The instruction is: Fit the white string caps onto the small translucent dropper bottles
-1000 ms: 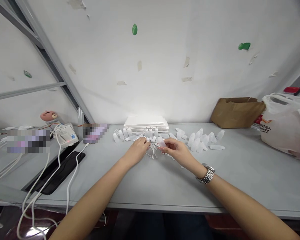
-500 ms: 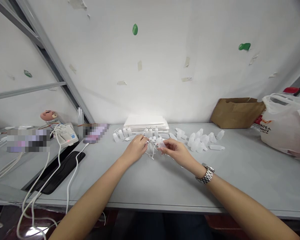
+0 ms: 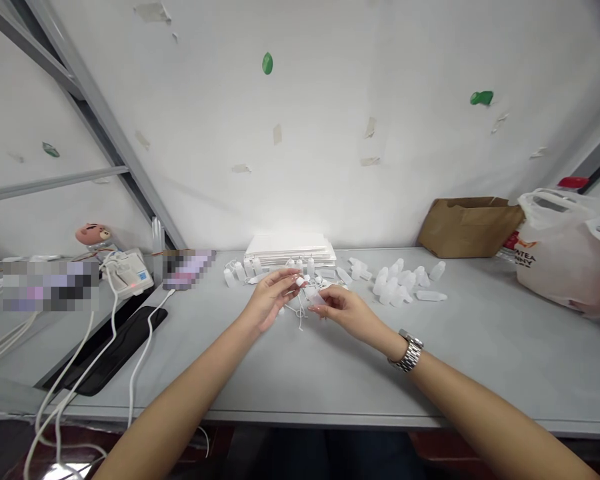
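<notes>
Between the fingers of my right hand (image 3: pixel 349 309) is a small translucent squeeze bottle (image 3: pixel 314 296), tilted with its neck toward the left. My left hand (image 3: pixel 269 300) pinches a small white cap (image 3: pixel 301 281) at the bottle's neck; whether the cap sits on it is too small to tell. White cords (image 3: pixel 301 319) hang below and lie on the table under both hands. Several capped bottles (image 3: pixel 240 271) stand beyond my left hand, some with cord loops. To the right of my right hand lies a pile of uncapped translucent bottles (image 3: pixel 393 288).
A stack of white sheets (image 3: pixel 287 245) lies against the wall on the grey table (image 3: pixel 370 380). At the right stand a brown paper bag (image 3: pixel 467 230) and a white plastic bag (image 3: pixel 555 267). Cables, a power strip (image 3: pixel 130 273) and a black phone-like slab (image 3: pixel 110 353) occupy the left.
My left hand has turned and opened out somewhat, bringing a white cap up to the bottle. The bottle in my right hand has shifted slightly left and down.
</notes>
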Demonstrator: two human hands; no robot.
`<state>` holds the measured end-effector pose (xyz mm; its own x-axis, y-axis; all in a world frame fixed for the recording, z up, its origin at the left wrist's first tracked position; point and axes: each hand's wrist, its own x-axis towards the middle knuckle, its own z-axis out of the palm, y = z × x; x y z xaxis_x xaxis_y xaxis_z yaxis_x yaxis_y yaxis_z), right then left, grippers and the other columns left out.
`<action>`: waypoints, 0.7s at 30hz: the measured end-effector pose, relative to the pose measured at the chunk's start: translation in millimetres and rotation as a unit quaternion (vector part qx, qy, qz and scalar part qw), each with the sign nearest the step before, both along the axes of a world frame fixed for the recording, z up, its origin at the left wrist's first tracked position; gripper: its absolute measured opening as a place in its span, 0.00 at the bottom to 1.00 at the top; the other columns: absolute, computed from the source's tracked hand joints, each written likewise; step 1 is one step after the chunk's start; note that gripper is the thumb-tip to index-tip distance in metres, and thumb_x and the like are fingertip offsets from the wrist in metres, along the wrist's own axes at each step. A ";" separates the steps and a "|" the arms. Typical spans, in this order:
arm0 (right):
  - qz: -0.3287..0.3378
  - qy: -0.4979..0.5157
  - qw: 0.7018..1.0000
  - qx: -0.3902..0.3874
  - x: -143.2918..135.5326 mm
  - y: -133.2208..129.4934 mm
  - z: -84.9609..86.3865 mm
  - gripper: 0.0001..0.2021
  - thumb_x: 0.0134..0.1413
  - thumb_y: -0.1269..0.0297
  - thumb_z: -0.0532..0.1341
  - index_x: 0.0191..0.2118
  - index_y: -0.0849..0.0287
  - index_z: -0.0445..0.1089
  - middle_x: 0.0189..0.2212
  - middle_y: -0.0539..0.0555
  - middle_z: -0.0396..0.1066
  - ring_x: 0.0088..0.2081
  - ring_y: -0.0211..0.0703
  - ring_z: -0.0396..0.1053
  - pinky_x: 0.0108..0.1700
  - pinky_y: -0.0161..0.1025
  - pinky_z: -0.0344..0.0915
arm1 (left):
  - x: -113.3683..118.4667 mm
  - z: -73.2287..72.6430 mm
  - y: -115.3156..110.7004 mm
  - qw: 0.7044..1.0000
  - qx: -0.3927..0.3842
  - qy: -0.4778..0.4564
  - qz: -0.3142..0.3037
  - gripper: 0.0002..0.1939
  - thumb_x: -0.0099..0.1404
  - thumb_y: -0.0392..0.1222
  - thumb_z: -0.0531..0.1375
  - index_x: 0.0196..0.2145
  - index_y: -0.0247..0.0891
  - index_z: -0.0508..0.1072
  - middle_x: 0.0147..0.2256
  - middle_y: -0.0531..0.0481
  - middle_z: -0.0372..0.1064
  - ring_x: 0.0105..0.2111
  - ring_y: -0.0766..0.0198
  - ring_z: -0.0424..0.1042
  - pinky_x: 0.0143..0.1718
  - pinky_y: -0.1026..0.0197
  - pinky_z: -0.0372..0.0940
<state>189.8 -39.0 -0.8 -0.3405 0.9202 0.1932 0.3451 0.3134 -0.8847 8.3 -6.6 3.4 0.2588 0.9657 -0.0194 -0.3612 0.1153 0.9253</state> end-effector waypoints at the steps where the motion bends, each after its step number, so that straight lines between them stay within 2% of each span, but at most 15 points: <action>1: -0.001 -0.004 1.000 -0.002 -0.4 -0.1 -0.4 0.11 0.49 0.55 0.59 0.28 0.59 0.69 0.26 0.50 0.66 0.27 0.37 0.63 0.31 0.36 0.60 | 1.2 -0.3 -1.0 1.000 -0.008 -0.006 -0.012 0.11 0.51 0.39 0.63 0.34 0.36 0.73 0.32 0.50 0.72 0.36 0.66 0.70 0.45 0.58 0.59; 4: -0.002 -0.017 1.000 -0.002 -1.6 -0.5 -0.7 0.13 0.48 0.54 0.60 0.27 0.59 0.68 0.24 0.49 0.66 0.26 0.36 0.62 0.30 0.35 0.58 | 4.0 -1.1 -3.1 0.999 -0.011 -0.009 -0.039 0.10 0.51 0.39 0.63 0.34 0.36 0.74 0.32 0.49 0.72 0.35 0.66 0.69 0.44 0.59 0.59; 9: -0.005 -0.010 1.000 -0.005 -2.4 -0.7 0.2 0.13 0.48 0.54 0.60 0.26 0.60 0.67 0.23 0.49 0.65 0.26 0.36 0.61 0.29 0.35 0.58 | 4.0 -2.2 -2.9 0.999 -0.008 -0.019 -0.048 0.09 0.52 0.39 0.63 0.33 0.37 0.75 0.31 0.50 0.72 0.35 0.66 0.69 0.43 0.60 0.59; 21: -0.050 -0.041 0.998 0.021 -1.7 -2.0 -1.4 0.11 0.47 0.56 0.61 0.25 0.59 0.69 0.24 0.49 0.64 0.25 0.36 0.61 0.29 0.36 0.58 | 8.2 -3.6 -6.8 0.997 0.038 0.073 -0.010 0.10 0.48 0.41 0.66 0.30 0.36 0.77 0.38 0.45 0.74 0.42 0.57 0.68 0.47 0.56 0.58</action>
<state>188.1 -40.9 -2.2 -0.2639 0.9421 0.2071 0.4462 0.3096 -0.8397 16.5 -13.4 -0.3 0.2771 0.9607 0.0150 -0.2212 0.0486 0.9740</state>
